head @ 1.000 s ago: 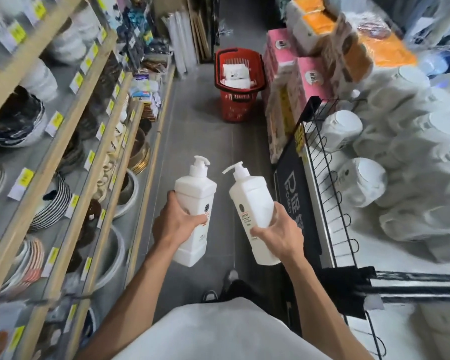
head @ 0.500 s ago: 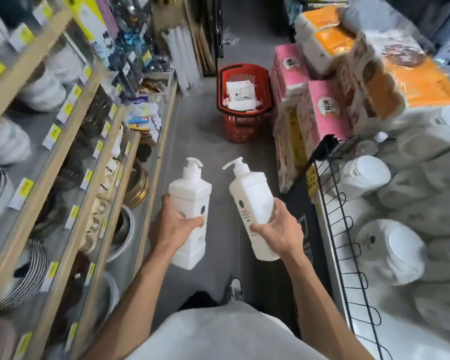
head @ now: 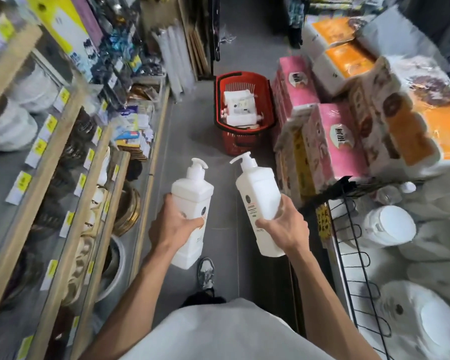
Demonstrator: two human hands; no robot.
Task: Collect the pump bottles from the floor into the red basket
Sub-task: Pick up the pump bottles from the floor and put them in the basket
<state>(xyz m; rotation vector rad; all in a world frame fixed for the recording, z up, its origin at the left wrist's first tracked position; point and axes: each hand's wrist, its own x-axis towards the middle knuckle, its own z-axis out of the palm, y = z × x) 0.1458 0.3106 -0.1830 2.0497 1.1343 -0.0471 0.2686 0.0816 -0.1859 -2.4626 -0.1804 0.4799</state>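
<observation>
My left hand (head: pixel 176 227) clamps one white plastic pump bottle (head: pixel 191 196), my right hand (head: pixel 286 226) a second white pump bottle (head: pixel 257 193). The red plastic basket (head: pixel 240 145) sits at twelve o'clock (white bottles (head: pixel 240 107) already inside) — these two are not yet in.

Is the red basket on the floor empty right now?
No, the red basket already holds several white pump bottles lying inside it.
</observation>
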